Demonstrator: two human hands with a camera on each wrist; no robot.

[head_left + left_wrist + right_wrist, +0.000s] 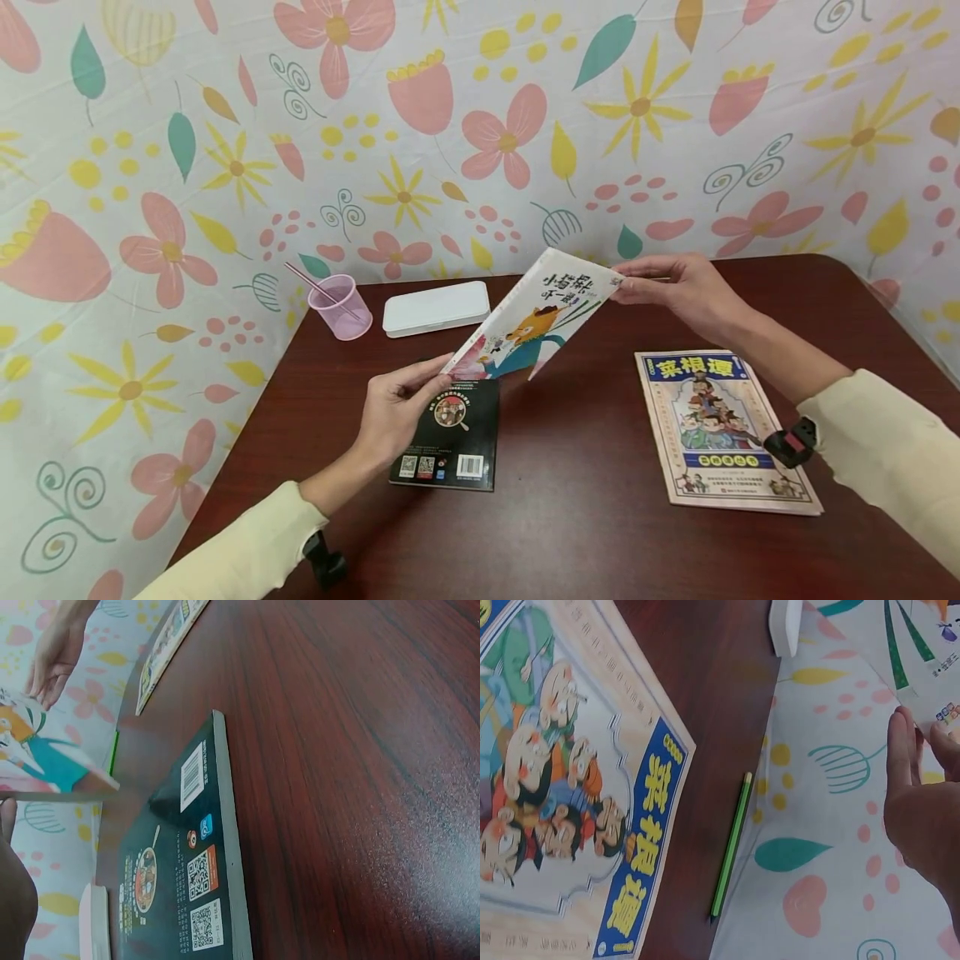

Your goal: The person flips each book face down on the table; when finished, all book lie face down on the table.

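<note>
A white picture book (551, 312) with an orange animal on its cover is held tilted in the air above the table. My left hand (401, 404) pinches its lower left corner. At the upper right corner, my right hand (678, 287) pinches it between thumb and fingers, seen also in the right wrist view. Below my left hand a black book (476, 442) lies flat, its barcode side up and its upper part behind the picture book. To the right, under my right forearm, lies a comic-style book (705, 433) with a blue title band.
A pink cup (341, 308) with a thin stick in it stands at the table's back left. Beside it lies a white case (435, 308). A green pencil (731, 847) lies along the back edge, by the flower-patterned cloth (465, 125).
</note>
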